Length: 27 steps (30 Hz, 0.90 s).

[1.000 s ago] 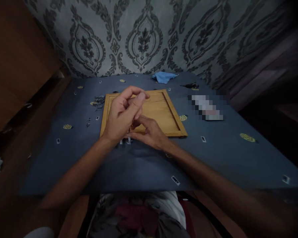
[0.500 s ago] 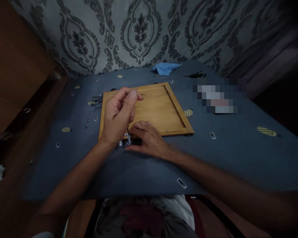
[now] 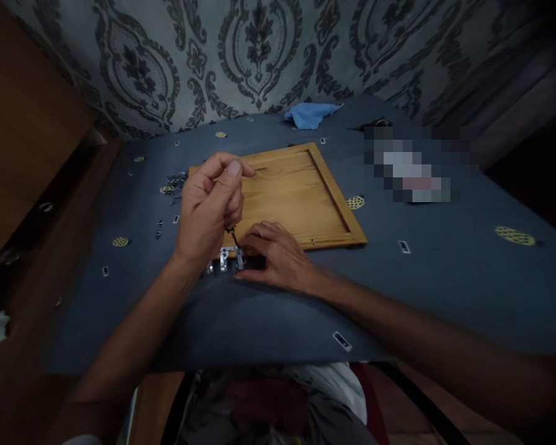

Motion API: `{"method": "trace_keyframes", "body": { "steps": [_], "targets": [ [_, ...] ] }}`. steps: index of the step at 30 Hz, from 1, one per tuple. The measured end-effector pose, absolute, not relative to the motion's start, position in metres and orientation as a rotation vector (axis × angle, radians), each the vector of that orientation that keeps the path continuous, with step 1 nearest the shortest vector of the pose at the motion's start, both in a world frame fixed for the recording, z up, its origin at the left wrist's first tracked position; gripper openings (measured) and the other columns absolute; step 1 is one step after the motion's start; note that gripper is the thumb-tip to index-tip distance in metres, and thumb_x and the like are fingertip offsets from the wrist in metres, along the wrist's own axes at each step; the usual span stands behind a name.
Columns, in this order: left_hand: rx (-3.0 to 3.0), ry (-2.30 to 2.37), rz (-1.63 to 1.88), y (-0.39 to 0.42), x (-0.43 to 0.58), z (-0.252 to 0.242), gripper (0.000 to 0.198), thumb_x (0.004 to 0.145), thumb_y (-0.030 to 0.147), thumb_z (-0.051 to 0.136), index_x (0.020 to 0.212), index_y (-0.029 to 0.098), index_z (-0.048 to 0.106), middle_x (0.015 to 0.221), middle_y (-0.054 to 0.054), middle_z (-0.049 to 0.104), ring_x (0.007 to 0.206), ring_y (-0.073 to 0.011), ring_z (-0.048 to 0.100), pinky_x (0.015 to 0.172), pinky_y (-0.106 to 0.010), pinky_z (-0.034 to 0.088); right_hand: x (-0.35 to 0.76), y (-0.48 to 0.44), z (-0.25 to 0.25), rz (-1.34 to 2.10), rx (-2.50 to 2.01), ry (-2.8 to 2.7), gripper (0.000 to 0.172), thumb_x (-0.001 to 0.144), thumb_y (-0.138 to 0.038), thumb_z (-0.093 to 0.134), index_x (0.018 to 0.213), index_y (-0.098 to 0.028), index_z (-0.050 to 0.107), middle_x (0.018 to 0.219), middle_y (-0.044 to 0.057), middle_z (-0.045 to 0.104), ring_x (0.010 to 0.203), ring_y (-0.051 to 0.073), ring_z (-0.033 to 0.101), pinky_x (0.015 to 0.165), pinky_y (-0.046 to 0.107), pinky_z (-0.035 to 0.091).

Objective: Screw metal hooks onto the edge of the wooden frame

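A wooden frame panel [image 3: 301,194] lies flat on the blue-covered table [image 3: 421,290]. My left hand [image 3: 210,210] hovers over its near left corner, fingers pinched shut around a thin dark tool whose tip points down. A silvery metal hinge piece [image 3: 225,256] sits at the panel's front edge under that tip. My right hand [image 3: 278,256] rests on the cloth beside the hinge, fingers curled against the panel's edge; I cannot make out what it presses.
Small metal fittings and rings [image 3: 176,184] lie left of the panel, with loose screws [image 3: 160,230] nearer. A blue cloth [image 3: 311,114] sits at the back by the patterned wall. A blurred-out object [image 3: 410,173] lies at the right. A wooden cabinet [image 3: 23,161] stands left.
The view has tilted and shifted. My left hand has dropped slightly toward the panel's front edge, and the hinge piece now shows more plainly beneath it. My right hand has stayed by the hinge.
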<state>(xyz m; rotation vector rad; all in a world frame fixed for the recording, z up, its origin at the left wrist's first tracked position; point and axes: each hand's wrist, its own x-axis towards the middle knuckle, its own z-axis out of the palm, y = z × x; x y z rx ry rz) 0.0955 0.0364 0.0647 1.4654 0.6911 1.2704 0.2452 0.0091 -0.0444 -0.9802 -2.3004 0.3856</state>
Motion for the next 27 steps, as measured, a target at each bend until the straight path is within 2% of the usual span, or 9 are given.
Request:
{"method": "trace_keyframes", "body": {
  "steps": [7,14,20,27],
  "targets": [
    [1.448,0.529,1.187,0.033,0.093,0.061,0.029,0.094,0.045,0.073,0.084,0.02,0.062,0.048,0.012,0.027,0.037,-0.0048,0.018,0.038,-0.019,0.021,0.245,0.01,-0.045,0.384,-0.986,-2.289,0.06,0.082,-0.069,0.075,0.113,-0.017,0.072,0.104,0.01,0.068,0.099,0.028,0.06,0.087,0.041,0.044],
    [1.604,0.479,0.919,0.029,0.09,0.054,0.044,0.101,0.053,0.06,0.077,0.017,0.066,0.048,0.007,0.038,0.041,-0.0054,0.028,0.046,-0.022,0.029,0.245,0.013,-0.045,0.454,-0.945,-2.275,0.059,0.084,-0.065,0.076,0.118,-0.017,0.072,0.113,0.013,0.069,0.109,0.031,0.062,0.094,0.044,0.049],
    [1.607,0.661,1.076,0.025,0.1,0.052,0.051,0.097,0.065,0.059,0.079,0.018,0.066,0.047,0.007,0.039,0.04,-0.0074,0.032,0.044,-0.025,0.03,0.244,0.013,-0.044,0.433,-0.981,-2.291,0.056,0.083,-0.066,0.076,0.112,-0.018,0.073,0.108,0.011,0.069,0.105,0.03,0.061,0.091,0.043,0.048],
    [1.49,0.79,1.463,0.022,0.111,0.048,0.053,0.096,0.069,0.058,0.078,0.019,0.065,0.047,0.009,0.03,0.038,-0.0076,0.024,0.038,-0.024,0.023,0.242,0.011,-0.042,0.397,-1.02,-2.31,0.061,0.086,-0.073,0.068,0.109,-0.016,0.073,0.099,0.009,0.068,0.095,0.027,0.058,0.083,0.038,0.042]
  ]
}}
